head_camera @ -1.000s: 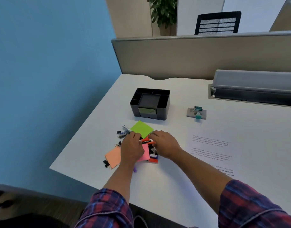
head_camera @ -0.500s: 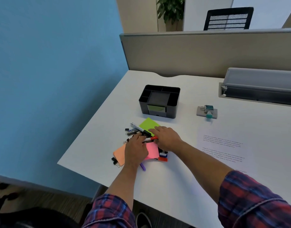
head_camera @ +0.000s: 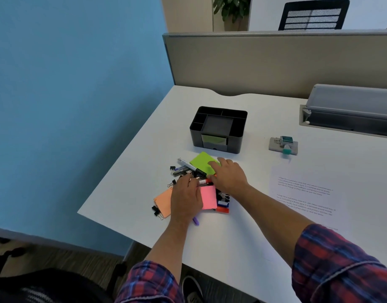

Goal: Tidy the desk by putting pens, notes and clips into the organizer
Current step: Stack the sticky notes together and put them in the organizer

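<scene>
1. Head view: printed sheet (head_camera: 301, 191), text too small to read.
2. Three notes: green (head_camera: 202, 162), pink (head_camera: 208, 197), orange (head_camera: 163, 202), before organizer (head_camera: 218, 130).
3. Left hand (head_camera: 186, 199) pinches a pen (head_camera: 202, 182); right hand (head_camera: 228, 176) lies flat on the green note.

Bare desk (head_camera: 166, 149) between clutter (head_camera: 188, 171) and organizer (head_camera: 217, 130).

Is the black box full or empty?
Mostly empty: the organizer's top compartments look bare, only a green note shows in its front slot.
</scene>
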The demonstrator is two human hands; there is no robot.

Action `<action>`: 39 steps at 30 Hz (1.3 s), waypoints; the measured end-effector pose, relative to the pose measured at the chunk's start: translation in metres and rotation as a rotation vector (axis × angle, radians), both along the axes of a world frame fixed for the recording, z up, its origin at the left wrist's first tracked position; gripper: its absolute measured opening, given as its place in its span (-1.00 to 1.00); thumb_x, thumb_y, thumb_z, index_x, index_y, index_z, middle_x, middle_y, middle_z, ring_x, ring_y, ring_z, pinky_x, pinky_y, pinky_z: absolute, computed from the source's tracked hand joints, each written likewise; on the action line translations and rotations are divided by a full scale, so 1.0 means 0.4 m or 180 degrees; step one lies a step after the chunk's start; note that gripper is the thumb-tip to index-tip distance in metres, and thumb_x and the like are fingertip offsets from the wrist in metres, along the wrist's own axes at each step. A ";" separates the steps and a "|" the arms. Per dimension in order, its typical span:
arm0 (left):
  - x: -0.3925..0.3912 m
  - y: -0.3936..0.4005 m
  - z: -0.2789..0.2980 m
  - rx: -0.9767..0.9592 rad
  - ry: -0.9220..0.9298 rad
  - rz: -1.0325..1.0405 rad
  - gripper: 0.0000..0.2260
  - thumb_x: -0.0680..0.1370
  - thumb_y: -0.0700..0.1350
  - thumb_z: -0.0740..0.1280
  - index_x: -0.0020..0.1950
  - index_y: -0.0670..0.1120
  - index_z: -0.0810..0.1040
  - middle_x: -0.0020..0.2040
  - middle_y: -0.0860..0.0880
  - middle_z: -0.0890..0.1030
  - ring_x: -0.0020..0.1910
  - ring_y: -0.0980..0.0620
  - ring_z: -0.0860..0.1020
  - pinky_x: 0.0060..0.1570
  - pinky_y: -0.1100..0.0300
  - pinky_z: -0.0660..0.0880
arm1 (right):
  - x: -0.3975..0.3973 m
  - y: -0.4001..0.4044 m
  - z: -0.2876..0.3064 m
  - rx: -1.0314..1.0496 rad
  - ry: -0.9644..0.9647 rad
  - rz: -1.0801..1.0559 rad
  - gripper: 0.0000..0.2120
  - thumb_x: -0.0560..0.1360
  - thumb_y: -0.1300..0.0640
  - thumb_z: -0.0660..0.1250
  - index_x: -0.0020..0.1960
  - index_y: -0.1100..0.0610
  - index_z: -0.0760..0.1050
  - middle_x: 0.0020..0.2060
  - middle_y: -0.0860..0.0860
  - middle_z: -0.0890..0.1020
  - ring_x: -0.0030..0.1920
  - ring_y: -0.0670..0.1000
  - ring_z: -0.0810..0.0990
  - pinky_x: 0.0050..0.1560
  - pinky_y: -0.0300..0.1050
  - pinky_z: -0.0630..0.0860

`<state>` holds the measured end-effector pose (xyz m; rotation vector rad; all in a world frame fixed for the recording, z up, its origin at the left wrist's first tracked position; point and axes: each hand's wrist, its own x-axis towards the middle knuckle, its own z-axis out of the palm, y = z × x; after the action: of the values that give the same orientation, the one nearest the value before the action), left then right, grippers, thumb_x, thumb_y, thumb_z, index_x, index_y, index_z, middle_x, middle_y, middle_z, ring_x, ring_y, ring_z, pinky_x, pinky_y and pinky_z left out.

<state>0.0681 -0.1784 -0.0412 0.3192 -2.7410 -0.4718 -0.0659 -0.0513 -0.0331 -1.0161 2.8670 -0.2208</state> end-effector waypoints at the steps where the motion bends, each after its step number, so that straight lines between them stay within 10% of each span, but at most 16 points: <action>1: 0.001 -0.002 -0.004 -0.0124 0.0067 -0.0050 -0.86 0.47 -0.25 0.40 0.00 -0.22 0.61 0.09 -0.19 0.61 0.08 -0.23 0.58 0.06 -0.07 0.54 | -0.003 0.000 0.000 0.0018 -0.0032 -0.0070 -0.48 0.62 -0.20 0.17 0.50 -0.02 0.31 0.41 0.15 0.44 0.33 0.23 0.45 0.27 0.11 0.41; 10: 0.004 -0.014 -0.024 -0.0290 0.0064 -0.0304 -0.54 0.44 0.26 0.42 -0.02 -0.14 0.62 0.01 -0.10 0.57 0.01 -0.12 0.51 0.01 0.01 0.47 | -0.023 -0.007 0.004 -0.0119 -0.0376 -0.0330 -0.54 0.58 -0.13 0.27 0.41 0.03 0.39 0.26 0.16 0.53 0.25 0.20 0.48 0.21 0.09 0.43; 26: -0.020 -0.014 -0.020 -0.0299 0.0016 -0.0476 -0.69 0.44 0.12 0.43 -0.05 -0.10 0.50 0.01 -0.07 0.50 -0.02 -0.09 0.44 0.01 0.07 0.44 | -0.030 -0.031 0.031 -0.1119 -0.0933 -0.1091 -0.52 0.46 0.25 0.35 0.38 0.18 0.41 0.23 0.19 0.53 0.24 0.23 0.48 0.20 0.10 0.48; 31: -0.034 -0.014 0.006 -0.0308 0.0190 -0.0542 -0.80 0.52 0.01 0.40 -0.14 -0.09 0.47 -0.12 -0.04 0.48 -0.13 -0.05 0.41 -0.12 0.09 0.41 | -0.046 0.005 0.032 -0.1796 -0.1240 -0.1377 -0.86 0.49 0.24 0.33 0.04 0.17 0.57 -0.02 0.19 0.59 -0.05 0.15 0.55 -0.12 -0.05 0.44; 39: -0.095 0.012 0.080 0.1571 0.0202 0.0655 -0.80 0.62 0.03 0.34 -0.12 -0.06 0.51 -0.22 0.00 0.57 -0.20 -0.05 0.53 -0.29 0.14 0.40 | -0.039 0.101 0.085 -0.2821 -0.1515 -0.1547 -0.82 0.64 0.06 0.29 0.09 0.18 0.48 -0.03 0.10 0.64 -0.10 0.10 0.62 -0.23 -0.16 0.49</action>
<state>0.0303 -0.1735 -0.0090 0.6843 -2.4613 -1.0760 -0.0813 -0.0107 0.0011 -0.2035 2.4685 -1.6074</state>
